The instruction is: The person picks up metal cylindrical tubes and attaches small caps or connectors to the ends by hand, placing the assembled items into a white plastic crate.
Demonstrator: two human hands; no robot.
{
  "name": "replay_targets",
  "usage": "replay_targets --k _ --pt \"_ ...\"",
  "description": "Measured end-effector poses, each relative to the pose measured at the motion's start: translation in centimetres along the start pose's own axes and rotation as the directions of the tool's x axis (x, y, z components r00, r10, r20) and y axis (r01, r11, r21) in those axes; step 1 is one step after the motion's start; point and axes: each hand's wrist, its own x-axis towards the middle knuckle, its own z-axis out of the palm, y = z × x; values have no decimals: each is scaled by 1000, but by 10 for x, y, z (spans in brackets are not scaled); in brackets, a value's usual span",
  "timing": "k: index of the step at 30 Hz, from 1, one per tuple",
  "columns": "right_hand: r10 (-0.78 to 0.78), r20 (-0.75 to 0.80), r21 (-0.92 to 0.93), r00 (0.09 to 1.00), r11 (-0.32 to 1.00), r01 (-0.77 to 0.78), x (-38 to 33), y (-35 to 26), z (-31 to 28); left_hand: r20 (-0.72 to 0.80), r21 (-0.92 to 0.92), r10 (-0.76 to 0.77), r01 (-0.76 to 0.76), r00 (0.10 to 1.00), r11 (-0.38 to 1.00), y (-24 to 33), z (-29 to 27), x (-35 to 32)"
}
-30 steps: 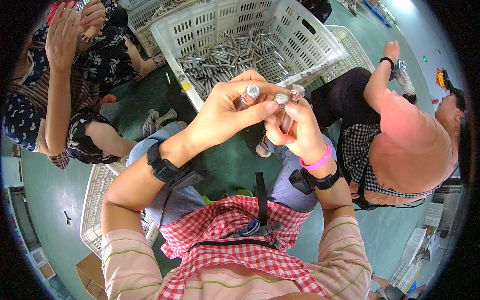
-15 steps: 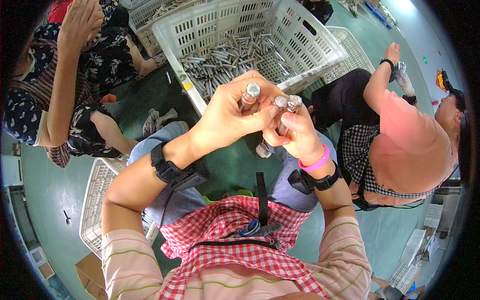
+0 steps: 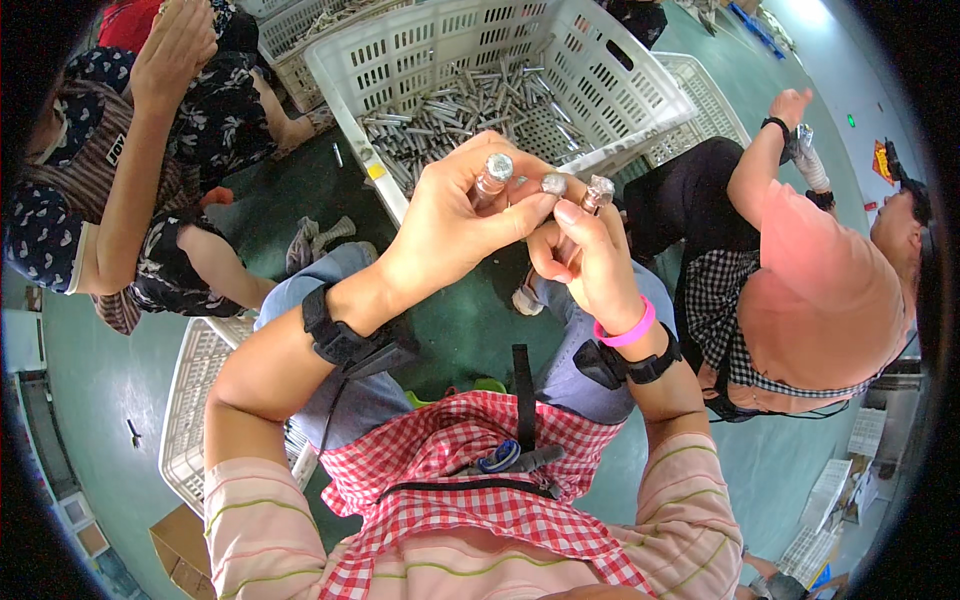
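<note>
My left hand (image 3: 455, 225) and my right hand (image 3: 585, 260) are raised together in front of me, fingertips touching. The left hand grips a short metal tube (image 3: 493, 172) upright, its round shiny end facing me. The right hand pinches two similar metal tubes (image 3: 582, 192), their ends showing above the fingers. Just beyond the hands stands a white slotted plastic crate (image 3: 640, 95) holding several metal tubes of the same kind (image 3: 470, 105).
A person in a dark floral top (image 3: 120, 180) sits at the left. Another person in a pink shirt (image 3: 820, 290) sits at the right, one raised hand holding a metal part. A second white crate (image 3: 200, 400) lies by my left knee on the green floor (image 3: 100, 390).
My hands have stayed together at the same height. The tube ends have drawn a little closer together between my fingers. The left person's raised arm shifted slightly.
</note>
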Motion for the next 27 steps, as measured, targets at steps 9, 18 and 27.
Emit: replay_targets --k 9,18,27 --pt "0 40 166 999 986 -6 1 2 -3 31 66 112 -114 993 991 -6 -4 1" --pt "16 61 282 998 959 -33 0 3 -7 72 13 92 -93 993 996 -4 -1 -2" --pt "-3 38 85 999 996 -1 -2 1 -3 151 -371 -56 109 987 922 -5 2 -3"
